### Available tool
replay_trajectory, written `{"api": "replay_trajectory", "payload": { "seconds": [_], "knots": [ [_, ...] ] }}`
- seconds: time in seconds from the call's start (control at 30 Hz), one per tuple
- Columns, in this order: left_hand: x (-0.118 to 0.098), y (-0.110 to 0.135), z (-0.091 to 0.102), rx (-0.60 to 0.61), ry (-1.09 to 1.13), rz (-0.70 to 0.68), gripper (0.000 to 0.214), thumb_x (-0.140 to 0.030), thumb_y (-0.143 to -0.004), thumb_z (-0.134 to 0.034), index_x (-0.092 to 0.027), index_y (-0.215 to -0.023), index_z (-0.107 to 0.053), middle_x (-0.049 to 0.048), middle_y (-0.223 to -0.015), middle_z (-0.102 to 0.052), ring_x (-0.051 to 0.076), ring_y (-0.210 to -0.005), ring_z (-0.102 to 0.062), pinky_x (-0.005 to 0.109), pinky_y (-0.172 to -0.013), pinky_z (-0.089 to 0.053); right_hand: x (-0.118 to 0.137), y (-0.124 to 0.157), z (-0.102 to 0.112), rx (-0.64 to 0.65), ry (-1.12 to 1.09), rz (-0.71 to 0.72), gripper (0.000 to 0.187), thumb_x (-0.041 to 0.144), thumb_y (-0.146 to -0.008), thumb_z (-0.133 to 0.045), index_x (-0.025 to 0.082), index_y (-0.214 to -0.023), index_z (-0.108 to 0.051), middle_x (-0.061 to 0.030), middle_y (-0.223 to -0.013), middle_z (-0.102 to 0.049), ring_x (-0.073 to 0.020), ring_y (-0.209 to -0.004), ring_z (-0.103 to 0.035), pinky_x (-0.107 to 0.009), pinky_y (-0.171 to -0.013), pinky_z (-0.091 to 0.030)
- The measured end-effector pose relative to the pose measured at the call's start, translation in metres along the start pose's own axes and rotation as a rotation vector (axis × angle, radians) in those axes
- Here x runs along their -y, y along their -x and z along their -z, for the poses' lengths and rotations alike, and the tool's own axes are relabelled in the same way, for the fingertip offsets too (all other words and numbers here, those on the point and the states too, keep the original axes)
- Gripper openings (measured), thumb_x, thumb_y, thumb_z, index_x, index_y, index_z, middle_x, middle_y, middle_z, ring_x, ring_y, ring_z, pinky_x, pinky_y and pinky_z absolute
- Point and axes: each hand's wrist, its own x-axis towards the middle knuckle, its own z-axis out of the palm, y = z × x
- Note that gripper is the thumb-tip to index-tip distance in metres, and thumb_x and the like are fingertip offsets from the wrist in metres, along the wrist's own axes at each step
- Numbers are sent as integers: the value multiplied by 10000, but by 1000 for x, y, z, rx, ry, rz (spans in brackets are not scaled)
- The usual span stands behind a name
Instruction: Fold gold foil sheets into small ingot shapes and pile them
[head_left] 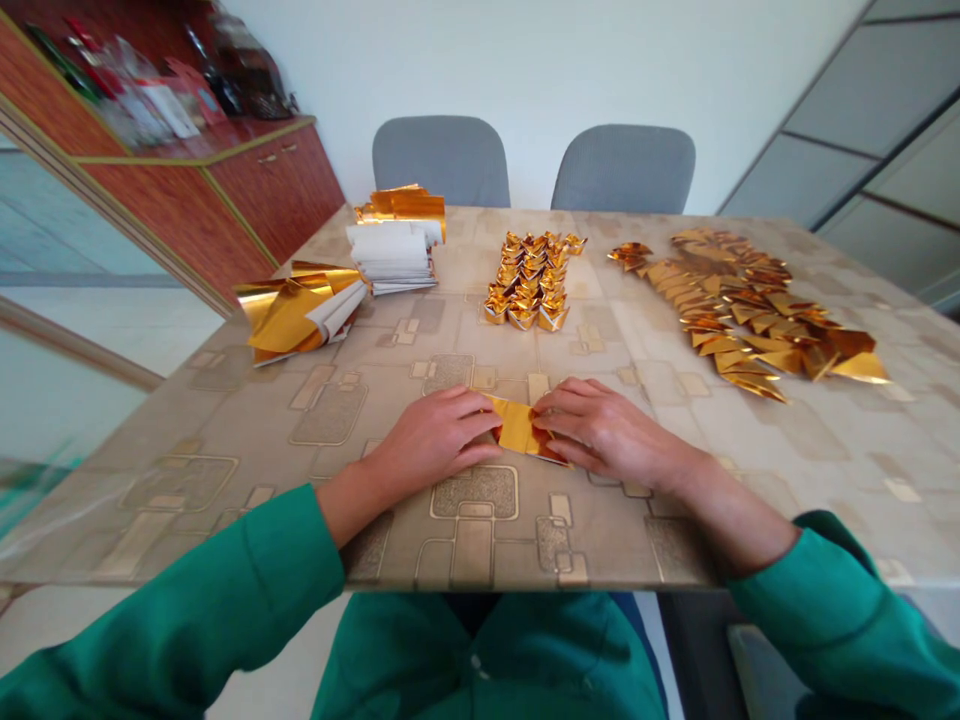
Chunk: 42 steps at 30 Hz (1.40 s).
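A small sheet of gold foil paper (517,425) lies partly folded on the patterned table (225,440) in front of me. My left hand (435,435) presses on its left side with fingers curled over the edge. My right hand (607,430) pinches its right side, fingers together on the fold. Both hands rest on the table surface, almost touching each other over the paper.
A block of folded gold ingots (531,280) sits mid-table. A long spread of folded gold pieces (750,310) lies at the right. Unfolded gold sheets (296,310) and a white-and-gold paper stack (396,245) are at the left. Two grey chairs (442,160) and a wooden cabinet (225,190) stand behind.
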Motion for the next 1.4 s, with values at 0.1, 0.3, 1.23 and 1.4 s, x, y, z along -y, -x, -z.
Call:
{"api": "replay_trajectory", "payload": {
  "seconds": [0.1, 0.3, 1.23, 1.4],
  "knots": [
    [-2, -3, -2, -60, 6, 26, 222, -291, -962, -524, -171, -981, -710, 64, -998, -697, 195, -917, -602, 350, -833, -506, 3, -5, -6, -50, -23, -101, 155, 211, -967, -513, 173, -991, -662, -82, -1018, -650, -199, -935, -560, -345, -848, -443],
    [-2, -4, -6, -110, 31, -24, 197, -218, -957, -525, -157, -977, -712, 76, -1109, -704, 195, -1043, -615, 369, -958, -484, 16, -13, -21, -123, 37, -403, 95, 256, -903, -616, 163, -920, -617, -88, -932, -616, -215, -859, -539, -345, -779, -437],
    [7, 0, -1, -14, -167, -173, 222, -185, -975, -476, -175, -1026, -692, 49, -984, -719, 182, -894, -633, 327, -798, -509, 19, -14, -20, -149, 50, -308, 217, 179, -965, -509, 160, -804, -655, -56, -781, -601, -187, -782, -497, -308, -730, -388],
    [3, 2, -1, -66, -165, -140, 177, -161, -946, -513, -164, -966, -689, 56, -928, -719, 180, -836, -629, 313, -763, -515, 18, -11, -24, -151, 14, -297, 150, 183, -962, -509, 168, -894, -642, -68, -860, -606, -196, -841, -530, -317, -756, -427]
  ]
}}
